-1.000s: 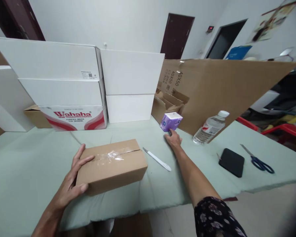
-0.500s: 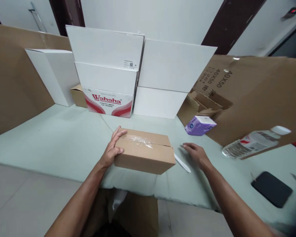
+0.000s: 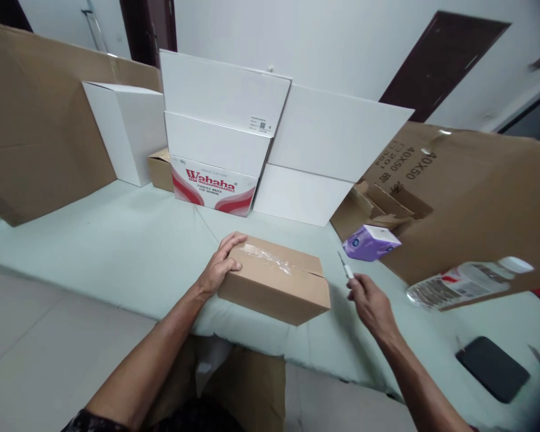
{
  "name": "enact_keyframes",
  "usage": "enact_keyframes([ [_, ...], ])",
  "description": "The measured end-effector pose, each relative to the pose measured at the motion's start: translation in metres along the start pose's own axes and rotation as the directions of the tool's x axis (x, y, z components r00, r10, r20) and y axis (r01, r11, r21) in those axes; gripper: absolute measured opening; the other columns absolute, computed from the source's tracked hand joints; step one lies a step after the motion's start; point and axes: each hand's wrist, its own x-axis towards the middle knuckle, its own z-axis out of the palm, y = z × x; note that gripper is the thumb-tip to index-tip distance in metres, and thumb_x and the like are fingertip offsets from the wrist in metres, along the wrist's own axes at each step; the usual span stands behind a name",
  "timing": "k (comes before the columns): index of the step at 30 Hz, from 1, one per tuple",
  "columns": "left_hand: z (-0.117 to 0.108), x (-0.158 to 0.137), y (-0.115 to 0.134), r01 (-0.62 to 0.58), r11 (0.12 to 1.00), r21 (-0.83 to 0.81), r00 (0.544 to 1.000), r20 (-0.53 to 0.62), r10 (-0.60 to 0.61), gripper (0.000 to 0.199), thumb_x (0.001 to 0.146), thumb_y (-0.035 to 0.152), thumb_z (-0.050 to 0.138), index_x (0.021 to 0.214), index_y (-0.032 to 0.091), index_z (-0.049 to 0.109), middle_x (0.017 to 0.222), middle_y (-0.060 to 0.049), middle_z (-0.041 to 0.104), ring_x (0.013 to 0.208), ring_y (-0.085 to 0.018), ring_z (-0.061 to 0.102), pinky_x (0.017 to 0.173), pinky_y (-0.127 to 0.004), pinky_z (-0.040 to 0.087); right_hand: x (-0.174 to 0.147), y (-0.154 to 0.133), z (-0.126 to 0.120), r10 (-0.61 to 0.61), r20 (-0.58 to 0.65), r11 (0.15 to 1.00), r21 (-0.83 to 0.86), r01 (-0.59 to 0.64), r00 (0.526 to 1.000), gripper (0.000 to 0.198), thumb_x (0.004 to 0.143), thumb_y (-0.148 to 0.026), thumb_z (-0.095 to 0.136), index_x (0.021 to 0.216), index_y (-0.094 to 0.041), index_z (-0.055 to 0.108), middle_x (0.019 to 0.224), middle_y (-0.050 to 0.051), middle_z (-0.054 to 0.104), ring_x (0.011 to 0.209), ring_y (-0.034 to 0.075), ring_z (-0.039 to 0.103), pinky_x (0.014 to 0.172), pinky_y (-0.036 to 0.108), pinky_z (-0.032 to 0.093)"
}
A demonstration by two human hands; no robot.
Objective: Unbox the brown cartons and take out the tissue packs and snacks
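Note:
A brown cardboard box [image 3: 274, 294] with clear tape along its top seam rests near the table's front edge. My left hand [image 3: 222, 259] is closed over its left end, thumb on the top and fingers around the far corner. To the right of the box, and apart from it, my right hand [image 3: 371, 303] is closed around a small white-handled knife [image 3: 348, 271]. The thin blade points up and away toward a purple packet [image 3: 371, 243]. Part of the handle is hidden in my fingers.
White cartons [image 3: 216, 189] stand at the back, one printed Wahaha. Large cardboard sheets [image 3: 486, 198] flank both sides. On the right lie a clear water bottle [image 3: 468, 281] and a black flat object [image 3: 494, 368]. An opened brown carton [image 3: 353, 207] sits behind the purple packet.
My right hand has picked up the white-handled knife, which lay on the table beside the box, and lifted it. My left hand still holds the box. The camera view has shifted slightly.

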Motion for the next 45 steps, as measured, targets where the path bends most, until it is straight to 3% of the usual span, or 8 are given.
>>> enact_keyframes([
  [5, 0.001, 0.005, -0.002, 0.030, 0.999, -0.045, 0.999, -0.011, -0.031, 0.061, 0.061, 0.032, 0.060, 0.121, 0.022, 0.070, 0.158, -0.010, 0.044, 0.158, -0.040, 0.023, 0.129, -0.051, 0.018, -0.017, -0.058, -0.062, -0.257, 0.055, 0.944, 0.227, 0.239, 0.965, 0.041, 0.095, -0.060, 0.047, 0.086, -0.025, 0.065, 0.059, 0.000, 0.058, 0.055, 0.019, 0.056, 0.053, 0.030, 0.044],
  [11, 0.002, 0.004, -0.003, 0.055, 0.995, -0.088, 0.998, 0.017, -0.054, 0.063, 0.059, 0.032, 0.057, 0.120, 0.022, 0.068, 0.156, -0.009, 0.046, 0.147, -0.042, 0.040, 0.123, -0.055, 0.028, -0.031, -0.151, -0.063, -0.632, 0.245, 0.752, -0.033, 0.658, 0.735, 0.038, 0.104, -0.043, 0.041, 0.098, -0.023, 0.073, 0.088, 0.006, 0.075, 0.073, 0.019, 0.067, 0.063, 0.029, 0.044],
  [18, 0.004, 0.004, -0.005, 0.058, 0.993, -0.098, 0.998, 0.013, -0.057, 0.063, 0.060, 0.029, 0.056, 0.122, 0.024, 0.067, 0.156, -0.006, 0.047, 0.142, -0.041, 0.046, 0.117, -0.054, 0.038, -0.022, -0.203, -0.034, -0.526, 0.496, 0.508, -0.468, 0.723, 0.691, 0.028, 0.104, -0.025, 0.045, 0.098, -0.019, 0.071, 0.087, 0.008, 0.074, 0.067, 0.020, 0.066, 0.053, 0.030, 0.025],
  [26, 0.003, 0.003, -0.004, 0.043, 0.996, -0.078, 0.999, -0.010, -0.044, 0.061, 0.059, 0.029, 0.057, 0.118, 0.023, 0.068, 0.148, -0.008, 0.052, 0.145, -0.040, 0.040, 0.122, -0.052, 0.031, -0.025, -0.229, -0.036, -0.450, 0.605, 0.425, -0.502, 0.753, 0.657, 0.025, 0.092, -0.008, 0.054, 0.099, -0.016, 0.076, 0.089, 0.015, 0.077, 0.072, 0.027, 0.073, 0.054, 0.032, 0.038],
  [30, 0.000, 0.004, -0.006, 0.043, 0.998, -0.053, 0.999, -0.019, -0.044, 0.059, 0.058, 0.030, 0.057, 0.116, 0.022, 0.070, 0.146, -0.008, 0.052, 0.140, -0.040, 0.046, 0.119, -0.051, 0.035, -0.018, -0.213, -0.044, -0.497, 0.568, 0.483, -0.448, 0.753, 0.656, 0.022, 0.087, -0.011, 0.060, 0.075, -0.020, 0.075, 0.067, 0.011, 0.072, 0.063, 0.024, 0.069, 0.056, 0.032, 0.041],
  [36, -0.001, 0.005, -0.007, 0.030, 0.999, -0.036, 0.998, -0.046, -0.031, 0.056, 0.059, 0.030, 0.057, 0.113, 0.022, 0.071, 0.136, -0.007, 0.060, 0.129, -0.037, 0.053, 0.110, -0.046, 0.043, 0.004, -0.144, -0.073, -0.517, 0.480, 0.627, -0.351, 0.696, 0.709, 0.040, 0.091, -0.041, 0.064, 0.054, -0.025, 0.064, 0.047, 0.004, 0.054, 0.047, 0.017, 0.053, 0.051, 0.031, 0.035],
  [41, -0.001, 0.003, -0.008, 0.029, 0.998, -0.063, 0.997, -0.066, -0.033, 0.055, 0.060, 0.031, 0.057, 0.113, 0.020, 0.071, 0.127, -0.007, 0.064, 0.119, -0.034, 0.058, 0.102, -0.043, 0.048, 0.002, -0.077, -0.112, -0.304, 0.502, 0.751, -0.396, 0.528, 0.809, 0.030, 0.095, -0.042, 0.056, 0.080, -0.027, 0.078, 0.066, 0.004, 0.072, 0.054, 0.018, 0.060, 0.053, 0.030, 0.033],
  [45, 0.000, 0.002, -0.008, 0.035, 0.995, -0.096, 0.997, -0.072, -0.042, 0.055, 0.061, 0.032, 0.058, 0.113, 0.020, 0.071, 0.126, -0.007, 0.066, 0.115, -0.034, 0.061, 0.097, -0.042, 0.051, -0.007, -0.013, -0.107, -0.105, 0.411, 0.847, -0.441, 0.298, 0.906, 0.040, 0.097, -0.049, 0.051, 0.101, -0.025, 0.082, 0.085, 0.009, 0.080, 0.072, 0.025, 0.071, 0.060, 0.033, 0.042],
])
